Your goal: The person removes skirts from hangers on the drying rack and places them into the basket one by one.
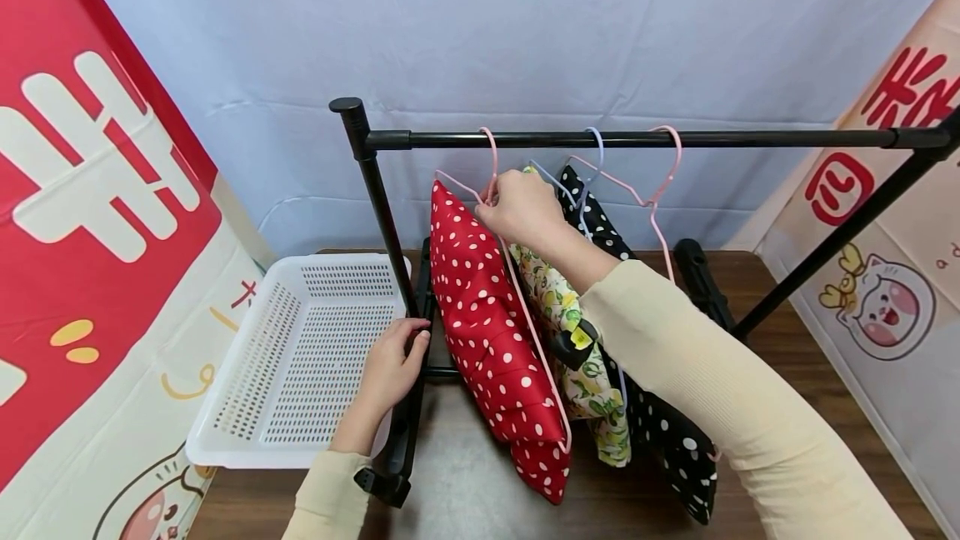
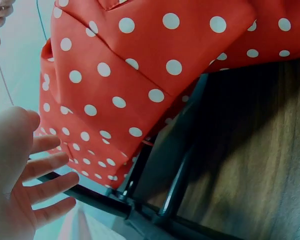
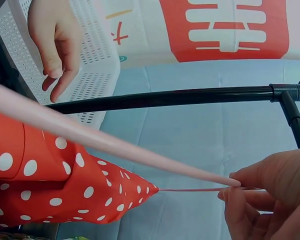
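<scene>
My right hand (image 1: pixel 525 207) pinches a pink hanger (image 1: pixel 494 158) just below its hook, and the hook is over the black rail. On this hanger hangs a red garment (image 1: pixel 487 315) with white dots. In the right wrist view, thumb and fingertips meet on the pink hanger (image 3: pixel 115 142) where its arms come together. My left hand (image 1: pixel 393 361) is beside the rack's left upright (image 1: pixel 386 223), over the white basket's right side. Its fingers are extended and hold nothing in the left wrist view, with the red garment (image 2: pixel 125 80) close by.
Right of the red garment hang a yellow floral garment (image 1: pixel 551 298) on a blue hanger (image 1: pixel 597 157) and a black dotted garment (image 1: pixel 675 440) on another pink hanger (image 1: pixel 678 161). A white perforated basket (image 1: pixel 225 407) stands left of the rack on the wooden table (image 1: pixel 780 382).
</scene>
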### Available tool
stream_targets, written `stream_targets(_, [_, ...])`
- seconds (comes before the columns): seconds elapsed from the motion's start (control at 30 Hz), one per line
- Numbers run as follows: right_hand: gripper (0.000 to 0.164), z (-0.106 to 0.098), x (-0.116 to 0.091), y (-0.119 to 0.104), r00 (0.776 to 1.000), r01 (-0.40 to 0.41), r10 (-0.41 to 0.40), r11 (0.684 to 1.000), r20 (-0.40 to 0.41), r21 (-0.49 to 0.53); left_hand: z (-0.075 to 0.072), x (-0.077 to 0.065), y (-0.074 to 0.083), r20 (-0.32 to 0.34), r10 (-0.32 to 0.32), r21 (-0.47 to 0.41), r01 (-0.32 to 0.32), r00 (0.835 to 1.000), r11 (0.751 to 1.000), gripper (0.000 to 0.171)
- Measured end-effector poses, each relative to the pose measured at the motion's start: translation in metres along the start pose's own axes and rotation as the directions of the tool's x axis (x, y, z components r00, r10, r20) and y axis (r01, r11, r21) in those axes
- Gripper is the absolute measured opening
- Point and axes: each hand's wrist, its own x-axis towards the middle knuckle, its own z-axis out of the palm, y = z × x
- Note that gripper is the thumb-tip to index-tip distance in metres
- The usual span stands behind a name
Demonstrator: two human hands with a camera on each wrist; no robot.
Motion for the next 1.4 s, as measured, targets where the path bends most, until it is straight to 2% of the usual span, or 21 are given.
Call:
stream_targets(0.43, [0.022,-0.006,-0.003,0.0,0.996,0.069,-0.07,0.997,-0.064,-0.019,0.007,-0.004,0.004,-0.018,-0.02,-0.034,0.019,1.0,0.999,0.019])
stream_targets(0.67, [0.021,-0.013,-0.007,-0.001,0.992,0.096,-0.096,0.995,-0.08,-0.012,0.011,-0.003,0.005,-0.035,-0.089,-0.062,0.087,0.995,0.994,0.019])
stream_targets(0.9, [0.02,-0.022,-0.013,-0.004,0.985,0.14,-0.141,0.99,-0.099,-0.016,0.015,-0.002,0.009,-0.083,-0.127,-0.12,0.117,0.988,0.986,0.02])
stream_targets(1.0, [0.02,-0.026,-0.016,-0.005,0.981,0.155,-0.156,0.988,-0.115,-0.015,0.019,-0.001,0.011,-0.088,-0.179,-0.171,0.162,0.98,0.972,0.022])
stream_targets(1.1, [0.019,-0.03,-0.019,-0.007,0.977,0.165,-0.166,0.986,-0.133,-0.012,0.024,0.0,0.012,-0.072,-0.246,-0.235,0.224,0.966,0.946,0.025])
stream_targets(1.2, [0.019,-0.035,-0.021,-0.007,0.973,0.176,-0.175,0.984,-0.15,-0.005,0.029,0.001,0.015,-0.035,-0.304,-0.289,0.282,0.952,0.915,0.027])
stream_targets(1.4, [0.019,-0.041,-0.024,-0.004,0.968,0.182,-0.182,0.983,-0.173,-0.018,0.038,0.003,0.022,0.049,-0.366,-0.367,0.358,0.929,0.859,0.032])
